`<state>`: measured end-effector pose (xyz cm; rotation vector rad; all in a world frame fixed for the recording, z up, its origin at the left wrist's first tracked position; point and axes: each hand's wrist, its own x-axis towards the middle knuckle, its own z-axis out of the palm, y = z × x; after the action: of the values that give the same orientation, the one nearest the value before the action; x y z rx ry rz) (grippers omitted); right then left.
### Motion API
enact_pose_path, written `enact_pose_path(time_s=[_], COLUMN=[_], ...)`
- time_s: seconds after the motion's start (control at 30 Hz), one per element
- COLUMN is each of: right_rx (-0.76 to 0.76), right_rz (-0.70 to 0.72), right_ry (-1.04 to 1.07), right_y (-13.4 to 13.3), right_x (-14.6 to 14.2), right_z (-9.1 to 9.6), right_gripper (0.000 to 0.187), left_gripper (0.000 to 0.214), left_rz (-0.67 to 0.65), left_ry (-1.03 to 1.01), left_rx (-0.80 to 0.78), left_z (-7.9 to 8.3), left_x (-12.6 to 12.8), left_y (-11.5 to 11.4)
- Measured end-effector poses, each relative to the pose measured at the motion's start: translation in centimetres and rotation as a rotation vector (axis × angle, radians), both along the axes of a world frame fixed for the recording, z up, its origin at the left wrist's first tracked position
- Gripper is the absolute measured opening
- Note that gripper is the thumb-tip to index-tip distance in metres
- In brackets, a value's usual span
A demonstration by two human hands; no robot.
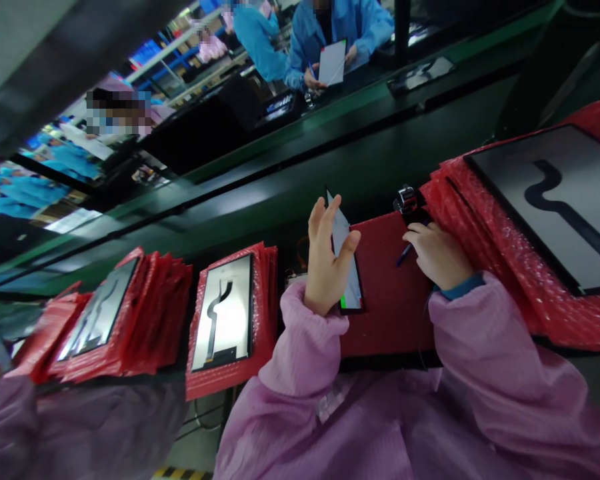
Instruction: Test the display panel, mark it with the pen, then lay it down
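1. Head view, left hand [327, 260]: fingers spread against tilted screen [351, 283] at left side of red mat [390, 307]; can't tell if it grips
2. Head view, right hand [439, 253]: fingers bent over blue pen [405, 255], grip unclear; red bubble-wrap stack [517, 267] just beside it

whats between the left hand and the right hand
In the head view: a tilted screen by the left hand, then red mat, then a blue pen by the right hand.
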<state>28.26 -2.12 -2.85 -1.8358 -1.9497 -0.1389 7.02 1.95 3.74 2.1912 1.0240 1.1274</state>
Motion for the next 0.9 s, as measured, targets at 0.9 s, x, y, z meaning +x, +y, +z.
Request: enact_pose_path(time_s=[0.9], right_rx=[0.343], right_rz=[0.746], right_ry=[0.35], right_y=[-2.6], right_x=[-6.8], right_z=[3.5], right_gripper=[0.062], left_gripper=[0.021], left_rz=[0.483], left_ry=[0.125], left_rx=[0.074], left_z=[-7.0], left_x=[-9.1], left_y=[-7.1])
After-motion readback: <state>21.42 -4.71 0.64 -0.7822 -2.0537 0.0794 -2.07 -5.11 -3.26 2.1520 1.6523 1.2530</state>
